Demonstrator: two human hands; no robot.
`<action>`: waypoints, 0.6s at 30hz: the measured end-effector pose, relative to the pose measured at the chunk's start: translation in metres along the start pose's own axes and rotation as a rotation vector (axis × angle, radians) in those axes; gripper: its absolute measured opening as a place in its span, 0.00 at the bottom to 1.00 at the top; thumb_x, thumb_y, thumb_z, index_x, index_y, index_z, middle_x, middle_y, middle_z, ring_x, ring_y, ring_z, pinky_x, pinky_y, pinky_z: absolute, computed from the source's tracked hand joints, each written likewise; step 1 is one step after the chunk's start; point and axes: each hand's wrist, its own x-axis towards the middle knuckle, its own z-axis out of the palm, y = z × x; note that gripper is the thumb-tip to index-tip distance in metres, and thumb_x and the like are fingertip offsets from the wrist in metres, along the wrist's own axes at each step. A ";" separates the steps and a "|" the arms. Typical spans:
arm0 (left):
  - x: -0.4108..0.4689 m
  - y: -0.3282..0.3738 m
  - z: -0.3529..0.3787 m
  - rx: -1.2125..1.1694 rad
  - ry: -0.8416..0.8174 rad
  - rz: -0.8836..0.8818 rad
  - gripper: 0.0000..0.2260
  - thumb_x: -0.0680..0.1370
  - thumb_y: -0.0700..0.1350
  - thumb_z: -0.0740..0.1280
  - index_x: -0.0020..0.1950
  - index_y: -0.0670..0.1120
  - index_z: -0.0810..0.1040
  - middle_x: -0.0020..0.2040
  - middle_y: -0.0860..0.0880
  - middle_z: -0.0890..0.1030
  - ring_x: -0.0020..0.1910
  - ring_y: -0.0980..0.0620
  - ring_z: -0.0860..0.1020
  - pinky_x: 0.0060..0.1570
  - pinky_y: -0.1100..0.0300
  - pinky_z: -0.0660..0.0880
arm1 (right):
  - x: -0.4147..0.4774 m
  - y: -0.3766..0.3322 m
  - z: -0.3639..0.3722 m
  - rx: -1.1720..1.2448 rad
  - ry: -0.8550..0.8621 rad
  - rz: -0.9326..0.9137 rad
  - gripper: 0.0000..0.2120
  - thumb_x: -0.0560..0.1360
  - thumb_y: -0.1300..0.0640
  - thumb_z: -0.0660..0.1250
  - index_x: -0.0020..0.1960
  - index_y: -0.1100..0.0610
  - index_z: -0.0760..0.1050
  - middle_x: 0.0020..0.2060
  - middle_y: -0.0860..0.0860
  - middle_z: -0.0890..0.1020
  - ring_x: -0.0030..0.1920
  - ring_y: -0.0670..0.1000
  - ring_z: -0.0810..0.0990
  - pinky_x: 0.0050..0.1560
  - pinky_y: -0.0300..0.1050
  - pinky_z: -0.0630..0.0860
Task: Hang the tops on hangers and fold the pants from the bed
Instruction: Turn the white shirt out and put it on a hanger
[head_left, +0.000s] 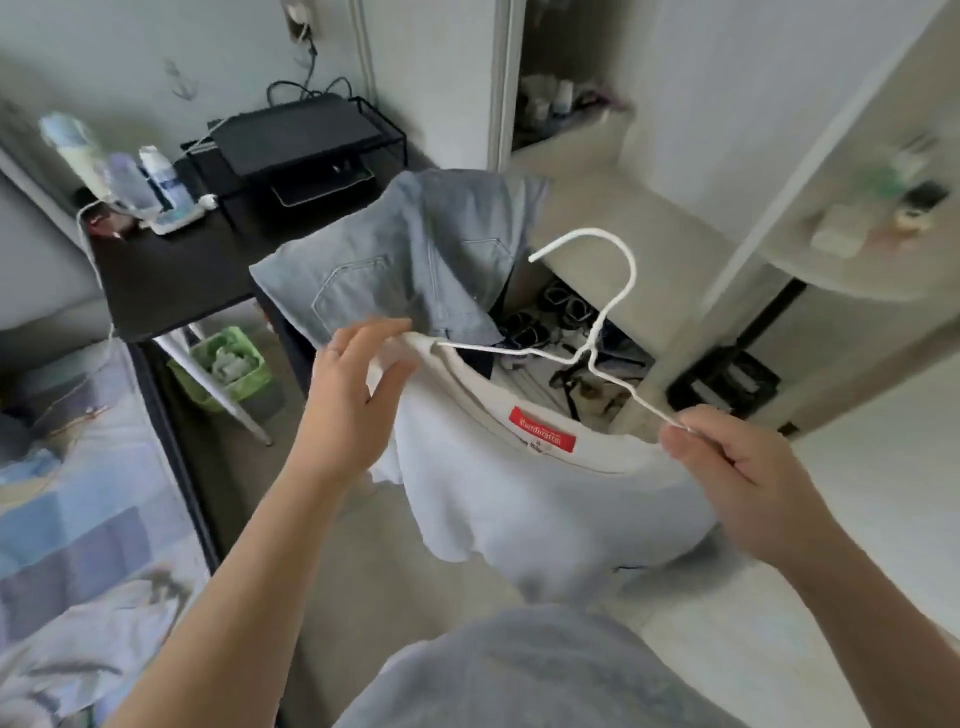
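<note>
A white t-shirt (524, 499) with a red neck label hangs in front of me on a white wire hanger (613, 306). My left hand (358, 384) grips the shirt's left shoulder where the hanger's arm goes in. My right hand (727, 457) pinches the hanger's right arm at the collar's edge. The hook points up and away. Folded blue-grey jeans (410, 260) lie over the corner of a black desk (166, 280) behind the shirt. The bed (78, 519) with a patterned blue cover and a crumpled garment (104, 644) lies at the lower left.
A black printer (296, 135) and bottles (124, 176) stand on the desk. A green bin (228, 364) sits under it. An open closet (587, 332) with dark items on its floor is straight ahead, its white door (831, 208) at the right.
</note>
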 end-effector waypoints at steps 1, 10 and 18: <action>0.010 0.012 0.018 -0.028 -0.025 0.005 0.17 0.82 0.45 0.65 0.71 0.54 0.73 0.66 0.57 0.73 0.67 0.48 0.71 0.67 0.44 0.69 | -0.001 0.009 -0.014 0.005 0.027 0.037 0.17 0.80 0.44 0.60 0.39 0.54 0.72 0.27 0.55 0.69 0.26 0.47 0.66 0.27 0.44 0.62; 0.065 0.074 0.140 -0.174 -0.394 -0.026 0.23 0.81 0.53 0.66 0.76 0.61 0.65 0.64 0.67 0.68 0.65 0.68 0.66 0.66 0.61 0.67 | 0.014 0.044 -0.074 0.114 0.307 0.309 0.12 0.82 0.58 0.65 0.41 0.50 0.79 0.32 0.46 0.78 0.33 0.42 0.73 0.34 0.30 0.67; 0.113 0.070 0.200 -0.193 -0.823 0.142 0.20 0.77 0.62 0.67 0.69 0.68 0.68 0.65 0.72 0.69 0.65 0.73 0.66 0.57 0.73 0.66 | 0.094 0.048 -0.064 0.208 0.644 0.401 0.17 0.82 0.56 0.64 0.35 0.45 0.76 0.29 0.39 0.74 0.32 0.39 0.71 0.32 0.28 0.66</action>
